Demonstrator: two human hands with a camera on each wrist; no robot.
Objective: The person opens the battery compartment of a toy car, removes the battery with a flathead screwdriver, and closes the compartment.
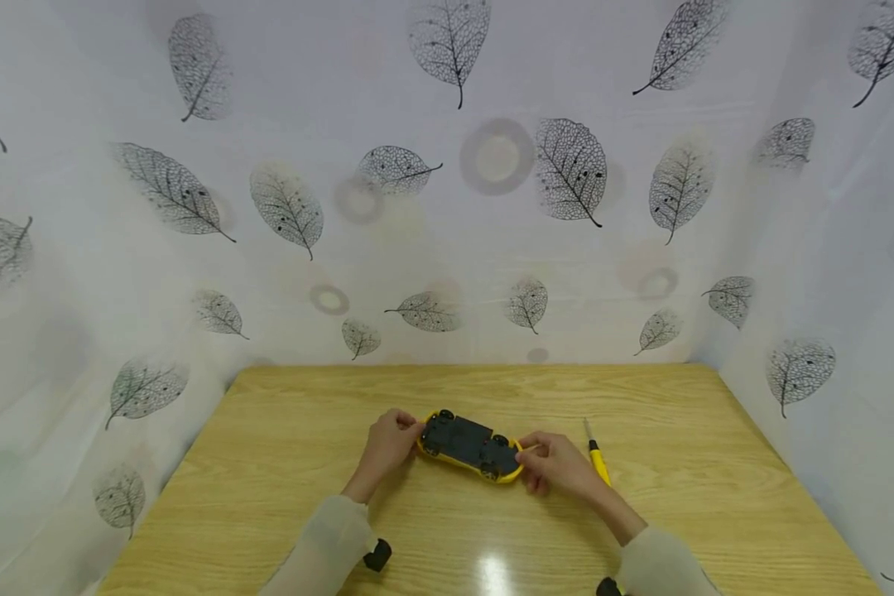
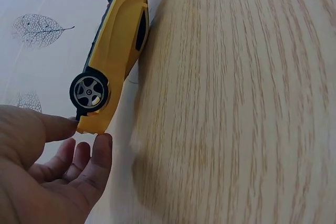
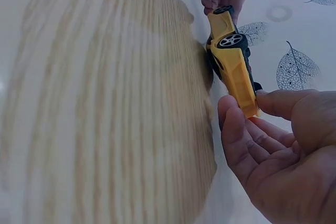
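Observation:
A yellow toy car [image 1: 468, 443] is upside down between my two hands, its black underside and wheels facing up. With thumb and fingertips, my left hand [image 1: 389, 447] pinches one end of the car. The opposite end is pinched by my right hand [image 1: 559, 465]. In the left wrist view the car [image 2: 116, 38] shows its yellow side and silver-spoked wheels, with the left hand [image 2: 58, 174] at its near end. In the right wrist view, the right hand [image 3: 283, 150] has thumb and fingers on either side of the car's end [image 3: 242, 85].
To the right of the right hand, a screwdriver [image 1: 598, 459] with a yellow and black handle lies on the wooden table [image 1: 290, 406], its tip pointing away. A white curtain [image 1: 447, 240] with leaf prints stands behind the table and along both sides.

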